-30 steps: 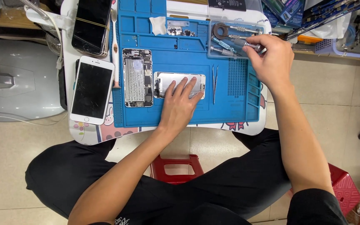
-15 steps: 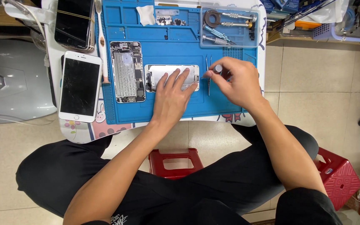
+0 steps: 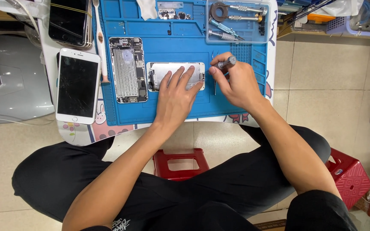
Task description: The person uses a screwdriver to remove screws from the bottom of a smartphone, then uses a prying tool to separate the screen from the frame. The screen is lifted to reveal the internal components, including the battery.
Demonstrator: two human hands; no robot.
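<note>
Matt blue rubbery mat [image 3: 245, 102]; bare metal phone plate [image 3: 168, 70]; knurled metal screwdriver [image 3: 227, 63]; glossy cracked glass phone [image 3: 77, 85]; red plastic stool [image 3: 180, 163].

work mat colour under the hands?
Blue: the mat under the left hand and right hand shows best in the head view.

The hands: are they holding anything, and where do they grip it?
The right hand pinches a small screwdriver along its lower shaft. The left hand holds nothing; it lies flat on the phone panel.

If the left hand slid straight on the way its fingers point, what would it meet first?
Past the silver phone panel under the left hand, probably the blue repair mat's raised compartment ridge; heights are unclear.
</note>
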